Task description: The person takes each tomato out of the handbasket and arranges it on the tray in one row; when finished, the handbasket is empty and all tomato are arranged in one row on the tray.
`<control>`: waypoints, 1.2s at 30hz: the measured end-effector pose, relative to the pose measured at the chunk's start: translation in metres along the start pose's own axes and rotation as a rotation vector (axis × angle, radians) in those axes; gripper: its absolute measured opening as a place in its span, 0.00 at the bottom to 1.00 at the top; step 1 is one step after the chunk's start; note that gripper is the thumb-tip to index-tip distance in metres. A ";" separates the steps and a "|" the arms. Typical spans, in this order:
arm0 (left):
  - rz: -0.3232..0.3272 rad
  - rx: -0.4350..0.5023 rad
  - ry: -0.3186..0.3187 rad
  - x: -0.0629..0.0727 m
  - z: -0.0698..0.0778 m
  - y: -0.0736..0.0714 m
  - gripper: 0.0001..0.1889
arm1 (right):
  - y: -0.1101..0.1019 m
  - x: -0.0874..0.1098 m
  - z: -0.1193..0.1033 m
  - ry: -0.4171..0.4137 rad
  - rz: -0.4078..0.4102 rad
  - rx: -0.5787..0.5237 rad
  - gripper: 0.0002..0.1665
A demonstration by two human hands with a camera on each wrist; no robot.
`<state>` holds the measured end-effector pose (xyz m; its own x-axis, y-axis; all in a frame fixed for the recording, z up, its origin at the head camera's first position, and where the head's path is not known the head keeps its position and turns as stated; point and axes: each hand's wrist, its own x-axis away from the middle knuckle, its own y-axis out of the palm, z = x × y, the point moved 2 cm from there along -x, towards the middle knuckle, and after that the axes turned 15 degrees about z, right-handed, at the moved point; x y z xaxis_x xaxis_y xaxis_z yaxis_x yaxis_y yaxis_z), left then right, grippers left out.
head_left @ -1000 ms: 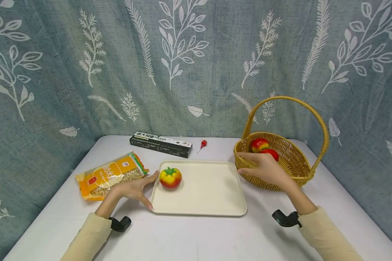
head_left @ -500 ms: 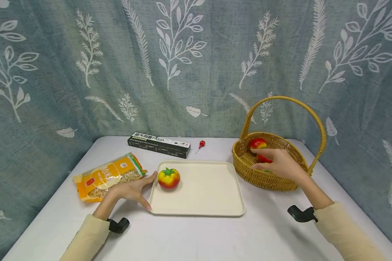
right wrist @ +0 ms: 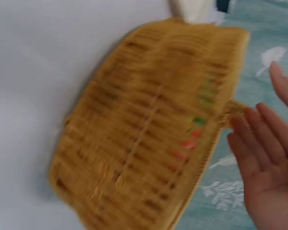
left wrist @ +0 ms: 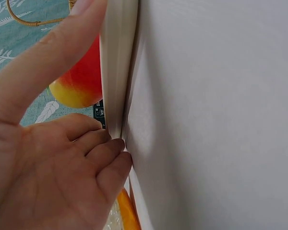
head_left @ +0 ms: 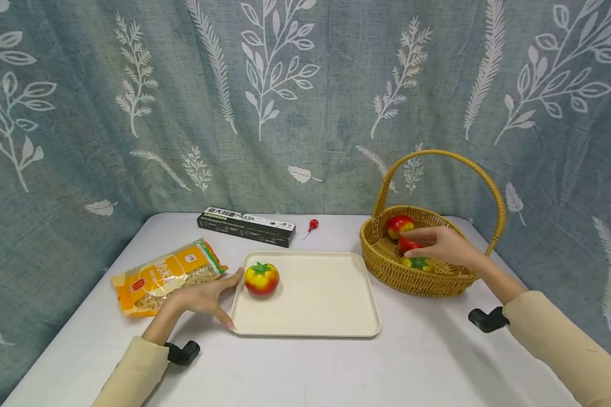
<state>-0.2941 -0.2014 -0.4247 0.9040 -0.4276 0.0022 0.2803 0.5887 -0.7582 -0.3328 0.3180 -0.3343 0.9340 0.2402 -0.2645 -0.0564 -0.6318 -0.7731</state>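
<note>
My left hand (head_left: 203, 299) touches the left side of a cream tray (head_left: 326, 294), fingers spread toward its far corner and thumb at its near corner. On the tray, close to those fingers, sits a red-and-yellow tomato (head_left: 262, 278) with a green leafy top. My right hand (head_left: 445, 247) is over a wicker basket (head_left: 412, 284), fingers extended and nothing held. Inside the basket lie a red-and-yellow fruit (head_left: 400, 225), a red piece (head_left: 406, 245) partly behind the fingers, and a yellow one with green leaves (head_left: 418, 263). The right wrist view catches the basket's woven side, blurred.
An orange bag of pasta (head_left: 168, 274) lies left of the tray, beside my left hand. Behind the tray are a black pasta box (head_left: 246, 227) and a red lollipop (head_left: 313, 224). The basket's tall handle (head_left: 494, 198) arches above its right side; a patterned curtain (head_left: 305, 113) hangs behind.
My right hand has moved right, from the tray's right edge and basket's left rim to over the basket's inside, uncovering more fruit. The left hand stays at the tray.
</note>
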 end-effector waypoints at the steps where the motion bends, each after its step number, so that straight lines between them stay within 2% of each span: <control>1: -0.002 -0.002 0.001 0.000 0.000 0.000 0.65 | 0.000 -0.001 0.003 -0.005 -0.015 0.006 0.39; 11: -0.010 -0.001 0.015 -0.002 -0.003 0.001 0.66 | -0.001 -0.010 0.022 -0.109 -0.175 0.051 0.37; 19: 0.002 0.002 0.018 -0.001 -0.003 0.000 0.65 | 0.004 -0.009 0.028 -0.077 -0.254 0.041 0.38; 26: 0.000 0.006 0.024 0.000 -0.001 0.001 0.65 | 0.005 -0.009 0.029 -0.111 -0.263 0.036 0.36; 33: -0.002 0.003 0.028 0.000 -0.002 0.002 0.65 | 0.008 -0.006 0.031 -0.156 -0.211 0.188 0.30; 36: 0.000 0.000 0.026 0.000 -0.003 0.002 0.65 | 0.009 -0.005 0.030 -0.170 -0.191 0.215 0.29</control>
<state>-0.2950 -0.2023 -0.4278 0.8952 -0.4453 -0.0152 0.2799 0.5886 -0.7584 -0.3484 0.3335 -0.3574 0.8634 0.4708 -0.1816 0.0243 -0.3982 -0.9170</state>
